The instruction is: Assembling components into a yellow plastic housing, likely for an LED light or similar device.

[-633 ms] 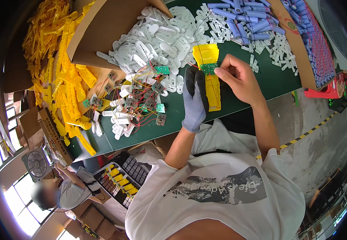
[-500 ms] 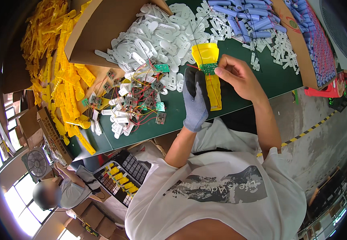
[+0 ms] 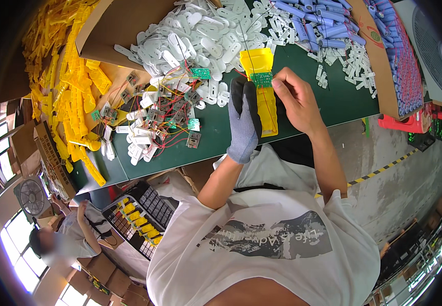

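The left hand point(image 3: 243, 127), covered by a grey glove with dark fingertips, is closed around the yellow plastic housing point(image 3: 263, 86); the grip is laid along the left edge of the housing, probably so that the long part is kept steady and its open face stays turned upward. The lower end of the housing is rested on the green worktop point(image 3: 333, 102), which takes the weight. Just to the right of this grip, the bare right hand point(image 3: 295, 99) is pinched with its fingertips on a small green circuit board point(image 3: 261, 79), which is held flat on the upper half of the housing, as if to be seated there. Thin wires are seen running up from the board. To the left of the gloved grip, a heap of similar boards with red and yellow wires point(image 3: 165, 112) is kept within easy reach. Beyond the hands, white plastic pieces point(image 3: 195, 41) are piled, and farther right blue cylindrical cells point(image 3: 323, 20) are stacked.
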`<state>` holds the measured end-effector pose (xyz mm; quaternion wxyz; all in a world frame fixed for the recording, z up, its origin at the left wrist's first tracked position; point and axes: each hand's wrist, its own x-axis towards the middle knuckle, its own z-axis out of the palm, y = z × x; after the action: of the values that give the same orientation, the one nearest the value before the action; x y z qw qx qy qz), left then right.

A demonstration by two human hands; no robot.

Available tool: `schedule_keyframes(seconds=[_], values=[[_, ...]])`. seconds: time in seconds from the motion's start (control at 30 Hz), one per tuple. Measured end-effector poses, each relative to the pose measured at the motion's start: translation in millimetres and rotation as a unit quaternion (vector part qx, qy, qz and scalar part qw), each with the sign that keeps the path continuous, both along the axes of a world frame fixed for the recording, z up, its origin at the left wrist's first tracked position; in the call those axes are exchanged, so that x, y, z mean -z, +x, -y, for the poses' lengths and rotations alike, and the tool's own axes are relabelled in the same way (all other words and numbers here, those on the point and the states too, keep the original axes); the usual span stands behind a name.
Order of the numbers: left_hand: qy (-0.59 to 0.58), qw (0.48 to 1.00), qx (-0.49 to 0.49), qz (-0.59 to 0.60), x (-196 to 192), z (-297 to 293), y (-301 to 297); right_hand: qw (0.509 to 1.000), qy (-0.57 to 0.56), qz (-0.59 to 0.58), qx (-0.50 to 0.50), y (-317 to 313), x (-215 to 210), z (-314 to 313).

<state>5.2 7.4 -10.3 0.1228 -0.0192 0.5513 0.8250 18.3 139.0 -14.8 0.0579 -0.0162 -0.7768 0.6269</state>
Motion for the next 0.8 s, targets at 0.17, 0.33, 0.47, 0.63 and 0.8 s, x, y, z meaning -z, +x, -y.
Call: schedule_keyframes(seconds=[0.17,0.33,0.47,0.63,0.8], values=[[-0.011,1.000,0.000,-0.016,1.4,0.9,1.9,1.000,0.014,0.000,0.017,2.2,-0.3,2.6],[-0.045,0.997,0.027,-0.050,6.4,2.7,1.6,0.999,0.023,-0.001,0.023,7.4,-7.2,6.1],[-0.017,0.999,-0.014,-0.043,8.4,4.8,7.0,0.998,0.047,-0.012,0.035,7.8,-8.5,12.6],[0.038,0.999,-0.017,-0.015,1.0,2.5,11.8,0.997,-0.026,-0.039,0.056,15.7,-7.6,15.0],[0.232,0.970,-0.060,0.039,-2.9,-7.7,14.0,0.988,0.088,-0.106,0.067,46.8,-25.5,4.3]])
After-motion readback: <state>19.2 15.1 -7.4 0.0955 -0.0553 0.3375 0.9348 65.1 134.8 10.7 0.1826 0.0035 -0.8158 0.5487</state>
